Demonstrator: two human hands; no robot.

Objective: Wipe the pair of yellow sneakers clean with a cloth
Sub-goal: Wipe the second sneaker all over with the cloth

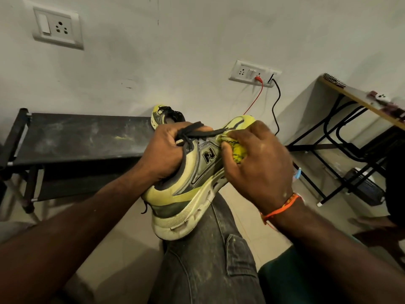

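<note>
A yellow and grey sneaker (188, 194) with black laces rests heel-down on my knee, its toe pointing away. My left hand (164, 150) grips it around the collar and laces. My right hand (256, 159) is closed on a bunched yellow cloth (235, 150) pressed against the sneaker's side near the forefoot. The second yellow sneaker (163, 116) stands behind on the right end of a dusty black rack, partly hidden by my left hand.
The black rack (76, 139) stands against the wall at left. A desk with black metal legs (350, 137) is at right. Red and black cables (276, 106) hang from a wall socket. My jeans leg (208, 260) fills the lower centre.
</note>
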